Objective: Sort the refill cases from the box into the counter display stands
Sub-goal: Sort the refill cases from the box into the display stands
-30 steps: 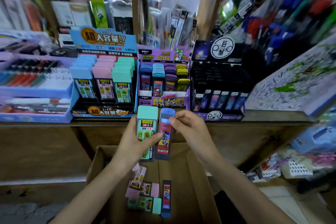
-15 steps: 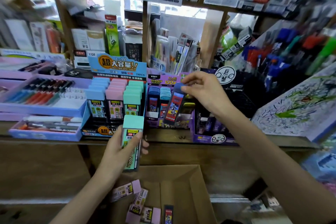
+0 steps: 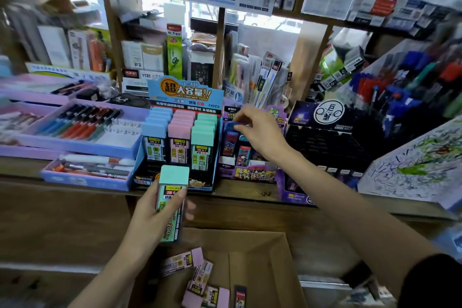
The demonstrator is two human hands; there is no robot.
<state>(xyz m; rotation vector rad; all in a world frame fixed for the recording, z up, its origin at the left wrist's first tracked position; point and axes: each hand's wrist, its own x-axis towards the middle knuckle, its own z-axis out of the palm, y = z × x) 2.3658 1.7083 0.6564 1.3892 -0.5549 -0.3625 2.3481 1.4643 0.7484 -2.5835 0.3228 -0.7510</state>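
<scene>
**Slim case at the slot, wide case waiting over the box**

The right hand point(image 3: 260, 132) pinches the blue cap of a slim, dark-bodied plastic refill case point(image 3: 231, 126) with thumb and fingertips, at the left column of the purple cardboard display stand point(image 3: 247, 173), which sits on the wooden counter point(image 3: 265, 194) near its front edge. I judge the main risk to be here. The columns are narrow and packed, so a tilted entry could jam the case against its neighbours or ride it over a cap. The light card stand could also shift or tip under a hard push.

The left hand point(image 3: 155, 210) is wrapped around a wide, flat refill case with a mint-green cap point(image 3: 172, 197), held upright in front of the counter edge, just below the blue cardboard stand point(image 3: 185, 94). The smooth plastic gripped low could slip, and the case would fall back into the open brown cardboard box point(image 3: 275, 270).

The cases are glossy, rectangular and hard-edged with printed labels. The wide pastel ones stack in stepped rows. Several pink-capped cases point(image 3: 185, 260) lie loose in the box.
</scene>
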